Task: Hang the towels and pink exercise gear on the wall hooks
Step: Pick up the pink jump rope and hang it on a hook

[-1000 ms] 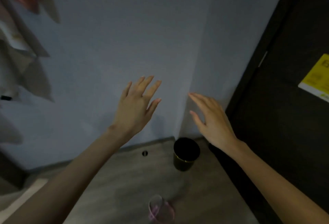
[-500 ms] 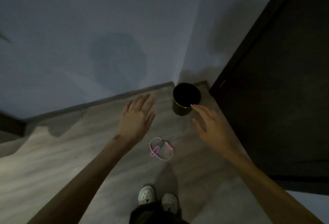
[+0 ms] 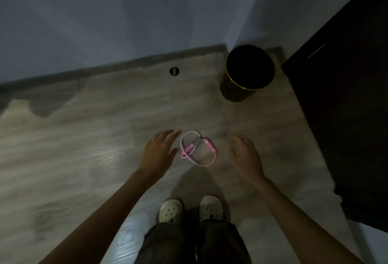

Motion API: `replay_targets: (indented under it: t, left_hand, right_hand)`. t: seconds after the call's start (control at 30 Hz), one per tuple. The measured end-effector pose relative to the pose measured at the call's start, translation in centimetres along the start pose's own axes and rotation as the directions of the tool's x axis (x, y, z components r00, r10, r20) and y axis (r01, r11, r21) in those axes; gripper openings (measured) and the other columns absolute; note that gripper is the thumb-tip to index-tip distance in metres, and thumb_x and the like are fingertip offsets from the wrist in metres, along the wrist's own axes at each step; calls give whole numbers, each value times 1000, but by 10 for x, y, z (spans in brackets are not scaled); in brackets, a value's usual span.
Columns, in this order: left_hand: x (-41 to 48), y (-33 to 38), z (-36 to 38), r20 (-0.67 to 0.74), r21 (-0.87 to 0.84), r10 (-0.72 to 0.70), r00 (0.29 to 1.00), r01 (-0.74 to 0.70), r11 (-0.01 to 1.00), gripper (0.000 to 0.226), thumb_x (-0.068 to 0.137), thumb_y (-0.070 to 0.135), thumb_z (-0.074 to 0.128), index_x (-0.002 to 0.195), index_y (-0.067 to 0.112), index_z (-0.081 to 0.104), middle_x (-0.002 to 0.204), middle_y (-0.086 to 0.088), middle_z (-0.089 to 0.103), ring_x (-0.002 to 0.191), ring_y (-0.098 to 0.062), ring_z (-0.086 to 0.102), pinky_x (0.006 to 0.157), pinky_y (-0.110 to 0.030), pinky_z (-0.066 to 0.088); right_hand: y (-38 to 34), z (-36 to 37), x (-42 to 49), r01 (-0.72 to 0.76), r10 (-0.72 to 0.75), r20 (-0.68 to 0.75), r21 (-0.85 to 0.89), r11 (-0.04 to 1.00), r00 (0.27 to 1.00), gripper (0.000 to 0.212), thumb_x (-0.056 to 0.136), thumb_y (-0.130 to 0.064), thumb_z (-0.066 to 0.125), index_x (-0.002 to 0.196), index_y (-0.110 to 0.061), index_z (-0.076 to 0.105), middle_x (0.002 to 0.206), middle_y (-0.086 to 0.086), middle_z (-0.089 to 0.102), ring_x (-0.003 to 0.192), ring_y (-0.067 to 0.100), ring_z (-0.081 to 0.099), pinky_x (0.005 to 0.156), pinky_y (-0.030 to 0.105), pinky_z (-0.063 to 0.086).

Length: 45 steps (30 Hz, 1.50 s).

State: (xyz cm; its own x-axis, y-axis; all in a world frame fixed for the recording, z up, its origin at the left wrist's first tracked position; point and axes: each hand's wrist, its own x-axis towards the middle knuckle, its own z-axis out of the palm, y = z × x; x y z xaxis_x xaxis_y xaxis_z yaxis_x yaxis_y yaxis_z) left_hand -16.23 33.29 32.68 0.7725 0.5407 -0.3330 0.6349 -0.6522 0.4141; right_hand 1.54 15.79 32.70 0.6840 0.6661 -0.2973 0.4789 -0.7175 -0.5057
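Observation:
A pink exercise band (image 3: pixel 197 148), a looped cord with two pink handles, lies on the wood floor just ahead of my feet. My left hand (image 3: pixel 160 151) hovers right beside its left edge, fingers spread and empty. On the band's other side, a short gap away, my right hand (image 3: pixel 246 155) is also spread and holds nothing. Neither hand touches the band. No towels or wall hooks are in view.
A black round bin (image 3: pixel 246 73) with a gold rim stands in the corner. A dark door (image 3: pixel 346 106) fills the right side. A small black floor stop (image 3: pixel 173 71) sits near the baseboard. My white clogs (image 3: pixel 190 210) are below the band.
The view has tilted down from the wall to the floor. Both hands have lowered from wall height to either side of the pink band.

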Motion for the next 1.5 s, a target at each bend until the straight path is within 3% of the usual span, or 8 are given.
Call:
replay_targets:
  t: [0.37,0.53,0.77,0.83,1.0,1.23,1.43,1.5]
  left_hand:
    - [112,-112,275,177,-44,-11,984,19,999,47,94,30,51,139,25,40,147,-5,38,133,-23,37,106,-39,35]
    - [156,-150,353,110,-43,55,992,-51,998,56,87,36,61,139,28,41,146,-6,38,130,-26,39,102,-41,40]
    - [185,-184,398,63,142,267,962,-273,951,82,68,72,50,131,19,47,128,-11,54,106,-31,50,81,-40,50]
    - [183,-191,395,86,195,270,959,-282,939,83,64,69,58,129,18,46,125,-12,56,101,-31,53,81,-40,50]
    - [158,-186,362,14,185,292,956,-289,939,44,77,25,66,118,17,54,112,-9,63,89,-25,55,73,-34,46]
    - [120,-126,239,-98,49,294,951,-291,955,10,84,27,62,92,20,62,95,-1,63,84,-20,48,66,-27,39]
    - [74,-59,94,-164,-13,295,942,-301,954,21,90,31,51,89,14,63,86,-4,63,81,-21,49,65,-26,36]
    - [56,-29,35,-159,-67,275,948,-288,955,13,91,26,56,91,15,62,87,-2,63,83,-20,50,65,-27,37]
  right_hand:
    - [155,262,101,132,-117,167,-84,988,979,34,77,-16,61,111,-11,64,111,10,64,103,33,56,90,40,47]
    - [200,332,144,49,-47,43,-41,998,998,52,77,-1,61,128,-6,52,133,15,50,122,33,43,106,41,34]
    - [224,374,183,-15,2,-79,-161,987,997,30,87,-21,59,116,-12,55,118,14,54,111,30,48,89,42,43]
    - [222,374,187,-1,-11,-91,-131,991,996,27,89,-22,57,114,-10,56,118,14,55,111,31,49,89,41,41]
    - [202,344,175,25,-25,-40,-6,1000,999,29,90,-24,58,117,-12,59,116,12,56,106,28,52,79,27,35]
    - [122,233,129,95,-95,-1,68,993,995,31,85,-24,65,116,-15,64,105,8,59,88,21,55,71,23,35]
    - [37,93,89,73,-70,-18,259,963,997,30,81,-17,70,110,-14,66,99,7,70,89,21,64,71,25,47]
    - [6,41,78,40,-46,16,287,957,999,34,80,-9,68,114,-9,65,95,5,69,86,10,64,67,11,44]
